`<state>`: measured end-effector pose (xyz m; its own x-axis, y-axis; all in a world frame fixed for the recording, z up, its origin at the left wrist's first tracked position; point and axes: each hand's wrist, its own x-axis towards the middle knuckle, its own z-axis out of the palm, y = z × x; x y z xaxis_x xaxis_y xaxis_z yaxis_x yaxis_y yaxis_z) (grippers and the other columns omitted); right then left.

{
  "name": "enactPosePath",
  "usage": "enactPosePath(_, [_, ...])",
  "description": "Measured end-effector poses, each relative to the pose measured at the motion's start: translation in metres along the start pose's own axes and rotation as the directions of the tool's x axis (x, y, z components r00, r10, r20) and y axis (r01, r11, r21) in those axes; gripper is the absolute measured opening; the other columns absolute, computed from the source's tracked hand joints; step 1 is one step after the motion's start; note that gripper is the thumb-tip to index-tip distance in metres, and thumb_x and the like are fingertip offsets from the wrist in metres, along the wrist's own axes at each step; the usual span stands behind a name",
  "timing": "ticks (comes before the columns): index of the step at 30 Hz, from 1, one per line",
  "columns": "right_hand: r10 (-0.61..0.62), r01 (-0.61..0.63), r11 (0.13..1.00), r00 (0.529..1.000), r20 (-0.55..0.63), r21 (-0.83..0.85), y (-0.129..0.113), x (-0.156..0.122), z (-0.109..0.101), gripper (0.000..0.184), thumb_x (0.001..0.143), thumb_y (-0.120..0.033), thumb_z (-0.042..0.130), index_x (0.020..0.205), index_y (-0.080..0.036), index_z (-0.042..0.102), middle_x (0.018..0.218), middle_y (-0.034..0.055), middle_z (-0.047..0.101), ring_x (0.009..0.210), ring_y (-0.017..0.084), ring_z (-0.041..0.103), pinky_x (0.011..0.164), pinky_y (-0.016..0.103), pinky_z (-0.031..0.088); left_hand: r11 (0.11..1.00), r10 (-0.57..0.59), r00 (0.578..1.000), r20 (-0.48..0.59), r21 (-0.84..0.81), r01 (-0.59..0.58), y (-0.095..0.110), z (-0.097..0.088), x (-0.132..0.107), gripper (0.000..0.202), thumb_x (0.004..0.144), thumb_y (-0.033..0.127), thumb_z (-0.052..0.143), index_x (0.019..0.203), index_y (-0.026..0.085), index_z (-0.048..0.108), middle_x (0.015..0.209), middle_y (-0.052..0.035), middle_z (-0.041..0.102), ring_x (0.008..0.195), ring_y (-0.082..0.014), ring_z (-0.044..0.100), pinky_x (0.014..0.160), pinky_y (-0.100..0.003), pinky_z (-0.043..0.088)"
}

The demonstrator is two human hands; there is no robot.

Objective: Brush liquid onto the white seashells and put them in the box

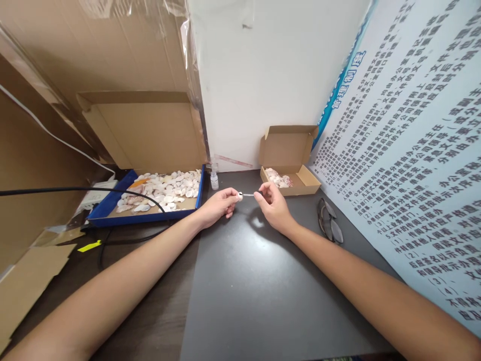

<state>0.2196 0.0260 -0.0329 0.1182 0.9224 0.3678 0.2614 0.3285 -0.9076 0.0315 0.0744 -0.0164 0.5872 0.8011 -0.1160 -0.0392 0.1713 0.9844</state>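
My left hand [221,207] pinches a small white shell [240,197] between thumb and fingertips. Closed around the end of a thin, pale stick-like tool [248,195] is my right hand [275,205]. The tool's far end, which looks dark, meets the shell; its exact kind is too small to make out. Just beyond my left hand a small clear bottle [214,181] with a pale label stands upright. Many white shells [171,188] lie in a blue-edged box [143,219] at the left. More shells [278,178] fill the left part of a small cardboard box [300,190].
Folded glasses [329,223] lie right of my right hand on the dark grey mat [240,301]. A black cable [131,239] crosses the left side, near a yellow tag [89,246]. A white wall [259,90] and a printed poster [413,150] border the desk.
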Motion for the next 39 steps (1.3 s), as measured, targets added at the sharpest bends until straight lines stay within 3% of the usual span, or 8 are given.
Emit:
enactPosePath(6, [0.016, -0.016, 1.0, 1.0, 0.004, 0.016, 0.0003, 0.0001, 0.0001, 0.025, 0.089, -0.043, 0.055, 0.096, -0.022, 0.044, 0.081, -0.0022, 0.042, 0.053, 0.007, 0.037, 0.049, 0.025, 0.034, 1.0, 0.0, 1.0, -0.003, -0.001, 0.0, -0.0008, -0.0001, 0.0004, 0.036, 0.075, 0.043, 0.076, 0.081, 0.019, 0.05, 0.053, 0.0088, 0.037, 0.047, -0.0048, 0.032, 0.043, -0.018, 0.033])
enactPosePath(12, [0.008, -0.009, 1.0, 0.997, -0.072, -0.022, -0.0022, 0.0009, -0.0003, 0.025, 0.085, -0.038, 0.06, 0.09, -0.021, 0.043, 0.075, -0.0032, 0.038, 0.058, 0.009, 0.037, 0.056, 0.026, 0.035, 1.0, -0.001, 1.0, -0.002, -0.005, 0.001, 0.0, 0.0002, -0.0005, 0.038, 0.075, 0.046, 0.076, 0.081, 0.019, 0.05, 0.054, 0.009, 0.037, 0.047, -0.0044, 0.032, 0.043, -0.017, 0.032])
enactPosePath(17, [0.024, -0.024, 1.0, 1.0, -0.002, -0.01, -0.0012, -0.0008, -0.0004, 0.026, 0.088, -0.043, 0.057, 0.094, -0.022, 0.042, 0.081, -0.002, 0.04, 0.053, 0.008, 0.037, 0.051, 0.026, 0.034, 1.0, 0.0, 1.0, -0.005, -0.009, 0.0, -0.0001, 0.0007, -0.0004, 0.039, 0.073, 0.045, 0.078, 0.082, 0.018, 0.051, 0.054, 0.0092, 0.037, 0.047, -0.0043, 0.032, 0.042, -0.017, 0.033])
enactPosePath(22, [0.037, -0.04, 0.997, 0.998, -0.05, -0.06, -0.0012, 0.0006, -0.0004, 0.025, 0.084, -0.037, 0.061, 0.093, -0.022, 0.043, 0.082, -0.0017, 0.043, 0.058, 0.009, 0.04, 0.058, 0.026, 0.037, 1.0, 0.0, 1.0, -0.014, -0.012, 0.0, -0.0007, 0.0008, 0.0001, 0.04, 0.071, 0.045, 0.08, 0.081, 0.018, 0.051, 0.053, 0.0091, 0.038, 0.046, -0.0043, 0.033, 0.042, -0.017, 0.033])
enactPosePath(26, [0.078, -0.078, 0.996, 0.997, -0.012, -0.04, -0.002, 0.0, -0.0006, 0.027, 0.083, -0.038, 0.059, 0.091, -0.023, 0.039, 0.078, -0.0029, 0.042, 0.052, 0.009, 0.039, 0.052, 0.026, 0.035, 1.0, -0.013, 1.0, -0.018, -0.026, 0.013, -0.0003, -0.0006, 0.0004, 0.038, 0.073, 0.044, 0.079, 0.082, 0.017, 0.053, 0.052, 0.0093, 0.038, 0.045, -0.0041, 0.033, 0.042, -0.017, 0.033])
enactPosePath(33, [0.104, -0.102, 0.993, 0.994, 0.037, -0.061, -0.0043, -0.0007, -0.001, 0.025, 0.077, -0.033, 0.058, 0.088, -0.023, 0.038, 0.071, -0.0051, 0.04, 0.053, 0.01, 0.039, 0.053, 0.026, 0.034, 0.997, -0.046, 0.999, -0.028, -0.069, 0.044, 0.0063, -0.0024, -0.0018, 0.036, 0.073, 0.036, 0.078, 0.086, 0.015, 0.052, 0.075, 0.0016, 0.059, 0.055, -0.0061, 0.054, 0.049, -0.019, 0.044])
enactPosePath(39, [0.093, -0.092, 0.99, 0.996, 0.002, -0.107, -0.007, 0.0006, -0.0015, 0.023, 0.074, -0.031, 0.057, 0.085, -0.022, 0.039, 0.068, -0.0053, 0.038, 0.055, 0.01, 0.036, 0.056, 0.026, 0.031, 0.996, -0.043, 0.999, -0.033, -0.083, 0.04, 0.0066, -0.0025, -0.0023, 0.034, 0.074, 0.033, 0.076, 0.089, 0.015, 0.052, 0.08, 0.0011, 0.061, 0.052, -0.0059, 0.055, 0.047, -0.02, 0.044])
